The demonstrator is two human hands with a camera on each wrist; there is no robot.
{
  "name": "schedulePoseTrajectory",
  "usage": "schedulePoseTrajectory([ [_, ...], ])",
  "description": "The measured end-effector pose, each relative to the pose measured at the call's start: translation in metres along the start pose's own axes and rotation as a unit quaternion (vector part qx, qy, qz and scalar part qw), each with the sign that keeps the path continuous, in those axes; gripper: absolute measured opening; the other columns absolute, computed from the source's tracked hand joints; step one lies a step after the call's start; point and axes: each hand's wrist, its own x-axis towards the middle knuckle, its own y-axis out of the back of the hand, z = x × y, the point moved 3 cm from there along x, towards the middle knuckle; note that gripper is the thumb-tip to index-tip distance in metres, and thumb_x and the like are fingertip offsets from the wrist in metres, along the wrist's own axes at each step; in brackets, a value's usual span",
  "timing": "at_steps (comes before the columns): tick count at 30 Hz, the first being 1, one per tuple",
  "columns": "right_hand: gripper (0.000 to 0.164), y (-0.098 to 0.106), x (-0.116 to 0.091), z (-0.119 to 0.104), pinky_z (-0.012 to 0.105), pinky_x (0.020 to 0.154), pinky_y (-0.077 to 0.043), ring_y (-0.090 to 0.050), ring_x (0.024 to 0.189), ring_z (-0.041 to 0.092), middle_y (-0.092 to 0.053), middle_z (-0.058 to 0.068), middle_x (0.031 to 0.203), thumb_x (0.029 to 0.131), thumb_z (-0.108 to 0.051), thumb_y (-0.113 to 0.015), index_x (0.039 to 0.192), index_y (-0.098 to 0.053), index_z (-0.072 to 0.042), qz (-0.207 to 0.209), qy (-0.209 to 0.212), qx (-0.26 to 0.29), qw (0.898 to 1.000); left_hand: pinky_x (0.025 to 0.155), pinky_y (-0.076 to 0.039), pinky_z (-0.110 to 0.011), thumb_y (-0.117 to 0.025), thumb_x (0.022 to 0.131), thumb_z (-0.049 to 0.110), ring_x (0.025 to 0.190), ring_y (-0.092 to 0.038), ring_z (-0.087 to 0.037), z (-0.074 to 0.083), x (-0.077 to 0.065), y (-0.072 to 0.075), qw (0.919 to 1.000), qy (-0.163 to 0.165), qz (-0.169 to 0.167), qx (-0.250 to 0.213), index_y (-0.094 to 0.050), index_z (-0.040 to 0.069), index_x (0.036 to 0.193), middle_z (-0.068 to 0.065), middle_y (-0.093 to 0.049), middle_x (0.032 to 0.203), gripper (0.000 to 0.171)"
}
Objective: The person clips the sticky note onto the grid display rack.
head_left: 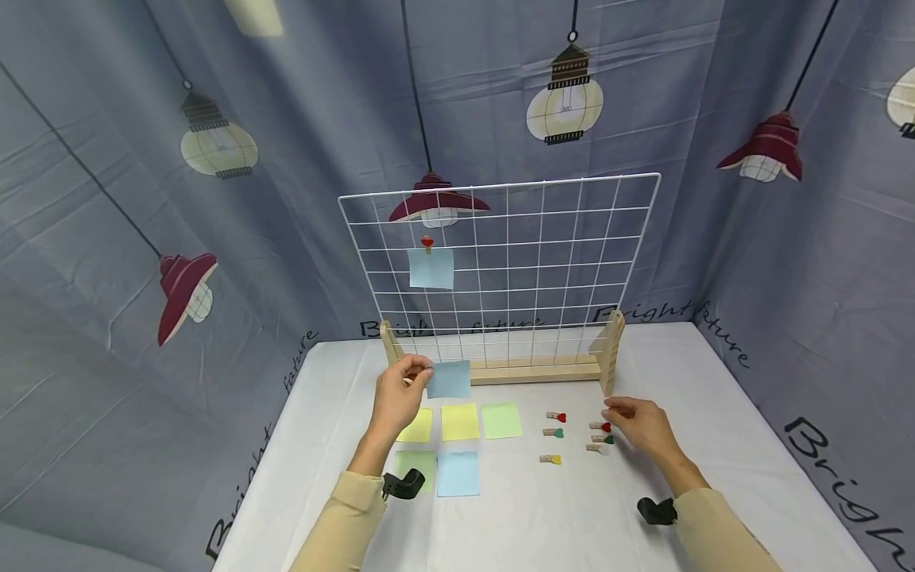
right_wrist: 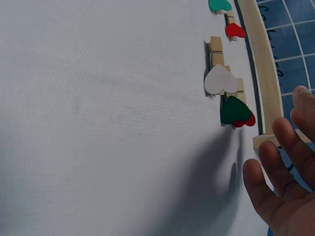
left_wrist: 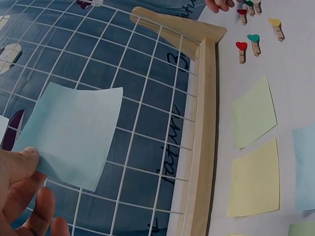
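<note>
My left hand [head_left: 395, 400] pinches a light blue sticky note [head_left: 450, 380] by its left edge, in front of the lower part of a white wire grid [head_left: 529, 266]. In the left wrist view the held note [left_wrist: 81, 135] overlaps the grid bars, thumb on its near face. Another blue note [head_left: 432, 268] hangs high on the grid's left side under a red heart clothespin [head_left: 427, 243]. My right hand [head_left: 646, 433] hovers with loosely bent fingers and nothing in them, beside a red [head_left: 602, 427], a dark green [head_left: 604, 439] and a white heart clothespin [head_left: 596, 449].
Nearer the left forearm lie yellow notes [head_left: 459, 422], green notes [head_left: 502, 420] and a blue note [head_left: 458, 474]. Right of them are red [head_left: 556, 416], teal [head_left: 554, 433] and yellow clothespins [head_left: 550, 459]. A wooden stand [head_left: 536, 372] carries the grid on the white table [head_left: 557, 524].
</note>
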Motion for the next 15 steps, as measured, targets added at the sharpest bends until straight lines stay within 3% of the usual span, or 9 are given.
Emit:
schedulePoseTrajectory([
  [15,0.026,-0.009,0.001,0.013,0.056,0.093,-0.052,-0.066,0.105,0.037,-0.073,0.022,0.115,0.099,-0.015,-0.066,0.119,-0.073,0.002,-0.03,-0.008,-0.016,0.999,0.079,-0.053,-0.034,-0.07,0.099,0.017,0.091,-0.067,-0.018,0.004,0.002,-0.001,1.0,-0.006,0.0,0.004,-0.075,0.016,0.104,-0.001,-0.074,0.095,0.007],
])
